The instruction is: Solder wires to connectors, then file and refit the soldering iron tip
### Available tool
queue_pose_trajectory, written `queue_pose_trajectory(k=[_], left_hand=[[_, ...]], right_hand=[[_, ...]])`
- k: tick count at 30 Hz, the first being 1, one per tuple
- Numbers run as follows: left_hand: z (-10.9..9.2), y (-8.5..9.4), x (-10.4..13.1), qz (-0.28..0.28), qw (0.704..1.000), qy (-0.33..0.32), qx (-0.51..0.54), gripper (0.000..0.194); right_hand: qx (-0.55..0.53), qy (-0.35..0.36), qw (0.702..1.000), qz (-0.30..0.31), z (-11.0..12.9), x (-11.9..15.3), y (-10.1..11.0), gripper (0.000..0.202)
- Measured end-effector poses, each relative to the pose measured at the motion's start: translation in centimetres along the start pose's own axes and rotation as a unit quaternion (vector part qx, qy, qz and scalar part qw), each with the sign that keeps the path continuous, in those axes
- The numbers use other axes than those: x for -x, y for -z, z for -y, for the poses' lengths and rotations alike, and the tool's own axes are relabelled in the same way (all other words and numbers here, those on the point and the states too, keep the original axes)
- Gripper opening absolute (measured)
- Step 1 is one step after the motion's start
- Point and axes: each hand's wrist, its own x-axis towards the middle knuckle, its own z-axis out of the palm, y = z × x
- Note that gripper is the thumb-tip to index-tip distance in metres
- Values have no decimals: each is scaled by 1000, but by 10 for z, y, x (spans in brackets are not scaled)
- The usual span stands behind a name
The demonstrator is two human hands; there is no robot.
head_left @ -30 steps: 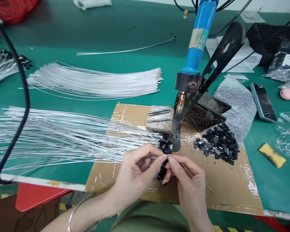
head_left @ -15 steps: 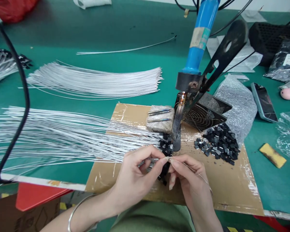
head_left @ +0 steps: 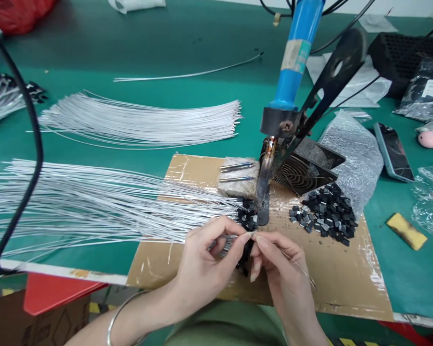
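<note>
My left hand point(head_left: 205, 262) is closed in a pinch on a white wire, whose end lies hidden at the fingertips. Close against it, my right hand point(head_left: 286, 269) pinches a strand of solder wire point(head_left: 301, 268) that trails back over the hand. The two sets of fingertips meet just below the tip of a blue-handled soldering iron point(head_left: 292, 62), clamped in a black stand point(head_left: 335, 72). Behind and under my left hand lies a spread of white wires point(head_left: 111, 197), with black connector pieces point(head_left: 246, 211) on their right ends.
A cardboard sheet point(head_left: 346, 283) covers the front of the green table. On it are a grey block point(head_left: 238, 187) with metal tips, a small fan point(head_left: 303, 173) and a black parts pile point(head_left: 328, 214). A phone point(head_left: 393, 151), yellow sponge point(head_left: 406, 231) and second wire bundle point(head_left: 140, 120) lie around.
Both hands keep their pinch at nearly the same spot. My right fingers have shifted slightly left, and the trailing solder wire sits a little differently. The view has moved very slightly.
</note>
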Motion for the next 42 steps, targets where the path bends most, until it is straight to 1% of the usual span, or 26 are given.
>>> queue_pose_trajectory(k=[6,9,12,13,14,15,16,17,18,19,20,21,22,23,24,26,28,29,30,31,32,34,35,36,38,42], left_hand=[[5,-5,5,-11,999,34,25,21],[6,-6,6,-6,998,53,34,23],[6,-4,3,-4,996,75,38,24],[6,-2,2,-5,996,82,40,24],[6,-1,0,-5,995,87,41,24],[6,1,-1,-7,995,92,44,23],[6,2,-2,-8,994,95,49,22],[6,3,-3,-9,994,98,54,21],[7,4,-3,-9,993,100,59,19],[7,4,-3,-9,993,99,61,19],[7,5,-3,-9,993,98,62,18],[7,5,-3,-7,993,97,60,18],[7,5,-3,-5,994,95,56,18],[7,5,-2,-4,994,94,53,19],[7,5,-2,-3,994,94,50,19],[7,5,-1,-2,995,93,43,20],[7,4,-1,-3,995,92,34,21],[6,4,-1,-2,995,93,30,21],[6,4,-1,-1,995,94,27,22],[6,4,-2,1,995,95,25,22],[5,4,-3,4,995,97,23,23],[4,4,-4,8,995,96,19,24],[4,4,-4,10,996,93,15,24],[3,4,-5,11,996,89,13,23],[2,4,-5,16,996,83,10,23],[0,5,-7,24,997,79,12,23]], right_hand=[[-22,50,997,-56,-5,-1,-15,16],[-7,52,996,-70,-7,0,-17,17],[68,66,992,-77,-4,4,-5,22],[118,89,984,-97,0,6,3,23],[178,123,968,-130,4,8,12,23],[247,164,939,-176,9,10,21,23],[320,205,896,-229,14,11,32,24],[390,245,843,-277,20,11,42,25],[461,273,786,-308,25,10,51,27],[527,299,729,-318,30,9,60,28],[588,323,674,-310,34,7,67,27],[636,346,627,-288,38,5,72,26],[671,366,589,-263,40,3,76,23],[692,383,562,-240,42,2,78,20],[703,395,547,-226,42,0,79,18],[709,401,536,-220,42,0,79,16],[711,395,535,-227,41,0,77,18],[709,388,539,-236,40,1,77,19],[701,378,551,-251,38,3,76,21],[681,363,576,-269,37,4,75,22],[647,346,616,-286,36,5,73,23],[546,312,715,-305,35,7,66,24],[493,298,761,-298,35,7,60,23],[448,287,797,-285,35,8,54,23],[390,275,841,-257,35,7,39,20],[304,237,900,-201,31,3,12,11]])
